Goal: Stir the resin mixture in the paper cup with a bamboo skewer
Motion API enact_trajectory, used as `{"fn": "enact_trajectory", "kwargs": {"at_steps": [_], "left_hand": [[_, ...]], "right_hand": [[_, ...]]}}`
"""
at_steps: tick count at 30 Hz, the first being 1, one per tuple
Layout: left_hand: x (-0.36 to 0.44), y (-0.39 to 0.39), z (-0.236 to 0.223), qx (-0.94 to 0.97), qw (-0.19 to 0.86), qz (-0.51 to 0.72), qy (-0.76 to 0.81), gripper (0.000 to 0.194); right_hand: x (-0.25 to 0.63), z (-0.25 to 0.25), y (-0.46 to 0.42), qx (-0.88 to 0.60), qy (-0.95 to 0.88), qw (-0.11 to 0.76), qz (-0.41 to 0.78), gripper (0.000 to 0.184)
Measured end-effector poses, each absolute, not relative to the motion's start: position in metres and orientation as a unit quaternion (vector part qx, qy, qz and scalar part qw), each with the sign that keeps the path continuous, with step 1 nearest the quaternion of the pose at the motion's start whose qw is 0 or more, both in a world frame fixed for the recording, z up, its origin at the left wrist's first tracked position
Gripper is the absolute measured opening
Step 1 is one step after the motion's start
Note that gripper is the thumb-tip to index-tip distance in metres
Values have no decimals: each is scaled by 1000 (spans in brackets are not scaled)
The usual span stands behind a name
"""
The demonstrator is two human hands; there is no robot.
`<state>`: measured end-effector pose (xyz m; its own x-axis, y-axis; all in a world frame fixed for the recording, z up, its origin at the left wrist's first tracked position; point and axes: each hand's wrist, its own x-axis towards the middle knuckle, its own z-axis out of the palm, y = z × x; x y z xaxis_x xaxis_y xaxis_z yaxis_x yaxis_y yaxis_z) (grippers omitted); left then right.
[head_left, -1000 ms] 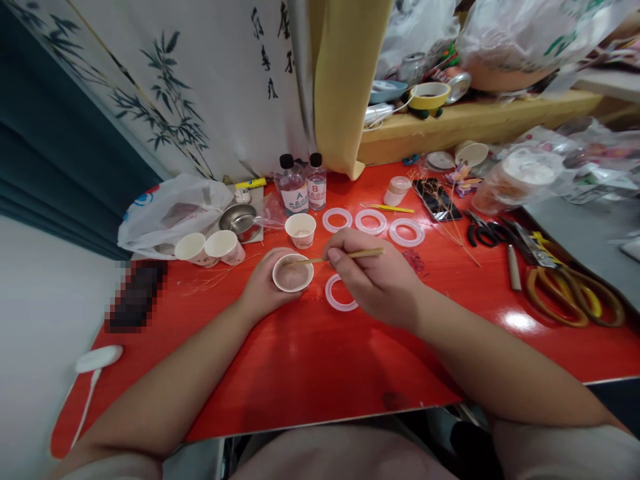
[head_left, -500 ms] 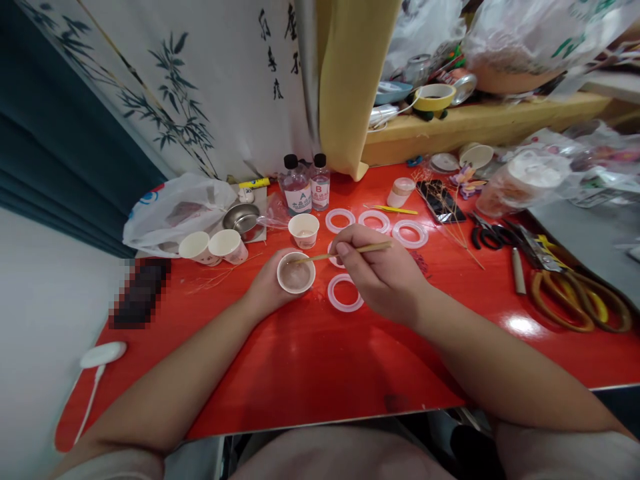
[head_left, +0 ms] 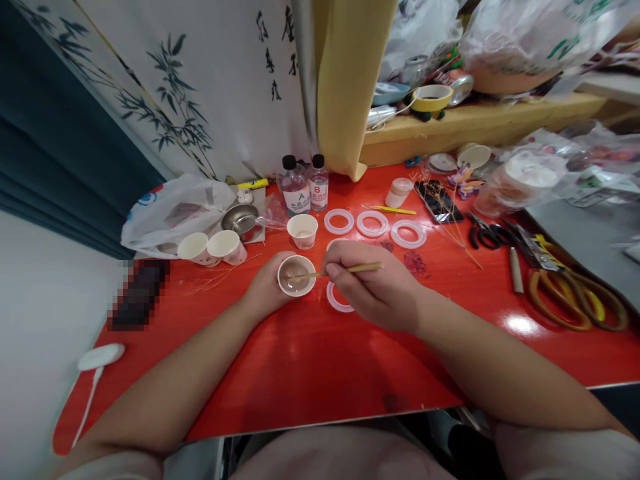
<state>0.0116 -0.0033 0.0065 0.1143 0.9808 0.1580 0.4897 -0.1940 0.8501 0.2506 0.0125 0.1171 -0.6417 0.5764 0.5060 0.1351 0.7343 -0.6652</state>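
The right hand's [head_left: 375,287] fingers [head_left: 333,270] are closed on a thin bamboo stick [head_left: 361,268], its tip in the brownish liquid of a paper cup [head_left: 297,276], which the left hand [head_left: 267,290] grips on the counter [head_left: 280,373]. A hard stroke or a tilt of the cup could slop liquid over the rim, and a drip off the lifted stick could land on the white ring [head_left: 336,299] just beside it. Beyond lie more rings, a smaller paper cup [head_left: 302,231] and two labelled bottles [head_left: 295,187], below a bamboo-painted hanging [head_left: 175,100] and a yellow curtain [head_left: 347,80].
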Motion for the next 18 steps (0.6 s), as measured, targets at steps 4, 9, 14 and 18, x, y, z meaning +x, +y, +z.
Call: {"fn": "enact_trajectory", "kwargs": {"at_steps": [4,9,14,18], "left_hand": [[11,-3,5,680,323,390,530,45],[12,-4,6,674,320,386,543,46],[10,-5,7,678,312,385,543,52],[11,-5,8,673,311,388,547,53]], "right_hand": [[251,118,11,-262,-851,364,273,19],[250,119,9,-282,-843,338,309,21],[249,116,11,-304,-825,342,333,21],[251,116,14,-318,-793,380,355,19]]}}
